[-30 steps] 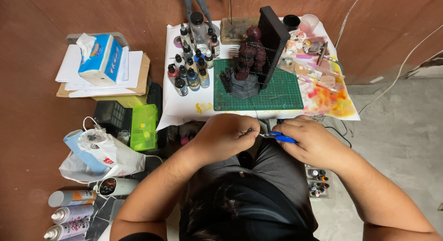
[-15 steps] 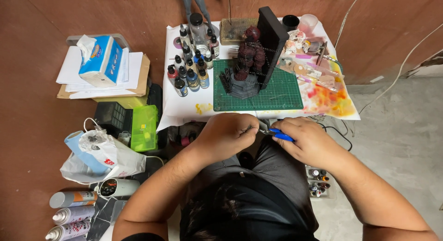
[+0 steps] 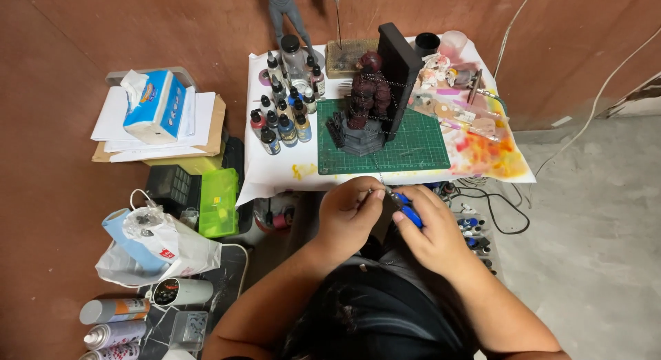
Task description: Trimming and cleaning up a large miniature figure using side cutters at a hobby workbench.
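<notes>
Just off the table's (image 3: 275, 177) near edge, the right hand (image 3: 430, 239) gripped blue-handled pliers (image 3: 407, 212); the left hand (image 3: 348, 219) pinched something tiny; steadying both wrists seemed wise.

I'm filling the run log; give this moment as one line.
left hand: pinches small part | right hand: grips blue-handled tool | figure: on green mat

Blue-handled small tool (image 3: 409, 212) and a thin chain piece (image 3: 377, 192), lower centre of frame.
Tool: short, blue grips, metal tip pointing up-left, tilted, mostly hidden in curled fingers. Chain: fine, dark metallic, tiny, pinched just left of tool tip, touching or nearly so; links too small to make out. Both just below white table edge.
</notes>
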